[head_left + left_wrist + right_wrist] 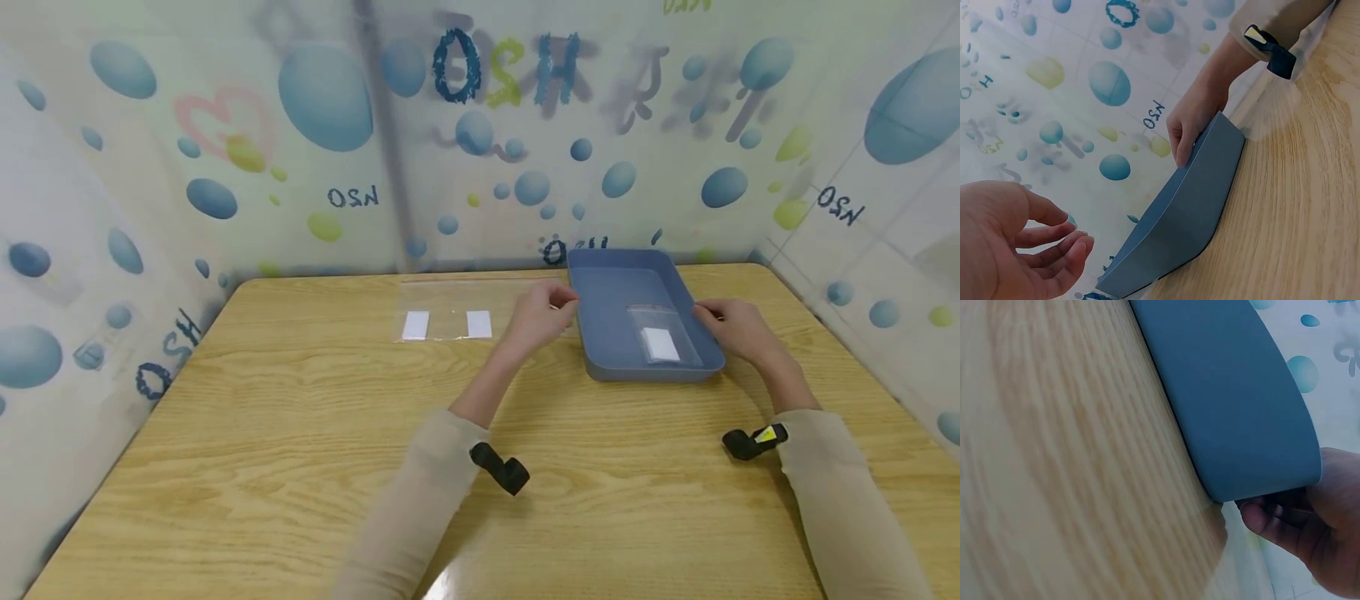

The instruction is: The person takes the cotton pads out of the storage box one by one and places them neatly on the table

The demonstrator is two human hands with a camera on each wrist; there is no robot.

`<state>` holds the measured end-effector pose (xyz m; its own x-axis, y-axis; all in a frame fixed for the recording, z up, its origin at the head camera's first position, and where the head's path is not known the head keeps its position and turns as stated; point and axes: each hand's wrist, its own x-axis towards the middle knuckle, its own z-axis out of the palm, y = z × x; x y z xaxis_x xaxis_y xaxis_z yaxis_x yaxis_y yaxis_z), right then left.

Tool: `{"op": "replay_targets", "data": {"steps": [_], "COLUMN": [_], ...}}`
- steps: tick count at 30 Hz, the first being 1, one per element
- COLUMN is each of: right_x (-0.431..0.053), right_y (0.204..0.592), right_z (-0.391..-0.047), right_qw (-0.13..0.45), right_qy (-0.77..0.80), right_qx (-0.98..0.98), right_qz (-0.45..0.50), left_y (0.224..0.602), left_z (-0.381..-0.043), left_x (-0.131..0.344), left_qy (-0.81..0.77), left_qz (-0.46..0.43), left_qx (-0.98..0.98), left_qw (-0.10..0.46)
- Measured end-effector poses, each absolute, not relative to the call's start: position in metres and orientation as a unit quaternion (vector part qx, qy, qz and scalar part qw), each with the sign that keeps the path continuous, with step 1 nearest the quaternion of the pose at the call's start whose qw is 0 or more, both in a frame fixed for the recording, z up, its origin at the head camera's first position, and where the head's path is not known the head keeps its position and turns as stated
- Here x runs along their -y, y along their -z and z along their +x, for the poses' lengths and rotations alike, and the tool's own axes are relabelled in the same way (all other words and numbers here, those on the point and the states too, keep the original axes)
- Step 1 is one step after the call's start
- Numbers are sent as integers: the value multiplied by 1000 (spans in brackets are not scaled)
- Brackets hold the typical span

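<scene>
A blue-grey plastic tray (618,367) sits on the table's right half. In it lies a small clear zip bag (639,319) with a white rectangular piece (660,344) inside or under the film. My right hand (742,331) holds the tray's right rim between thumb and fingers; in the right wrist view part of that hand (1329,531) is hidden behind the tray wall. Beside the left rim hovers my left hand (538,318), its fingers loosely bent with nothing between them. The left wrist view shows this hand (1016,244) apart from the tray.
Clear plastic film or bags (450,296) lie flat left of the tray, with two white rectangles (416,325) showing along them. Behind the wooden table (262,433) hangs a sheet (225,50) printed with blue and green bubbles, which also runs along both sides.
</scene>
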<state>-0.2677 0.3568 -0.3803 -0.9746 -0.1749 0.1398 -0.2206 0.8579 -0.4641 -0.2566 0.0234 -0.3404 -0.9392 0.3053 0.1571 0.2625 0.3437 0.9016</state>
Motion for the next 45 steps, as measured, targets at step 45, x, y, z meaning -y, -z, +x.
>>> {"op": "replay_targets", "data": {"steps": [45], "right_x": [-357], "right_y": [379], "right_z": [-266], "right_qw": [51], "right_qy": [-250], "right_qx": [961], "right_qz": [107], "left_y": [367], "left_z": [-257], "left_x": [-114], "left_qy": [-582], "left_qz": [88], "left_qx": [-801], "left_qw": [108]}}
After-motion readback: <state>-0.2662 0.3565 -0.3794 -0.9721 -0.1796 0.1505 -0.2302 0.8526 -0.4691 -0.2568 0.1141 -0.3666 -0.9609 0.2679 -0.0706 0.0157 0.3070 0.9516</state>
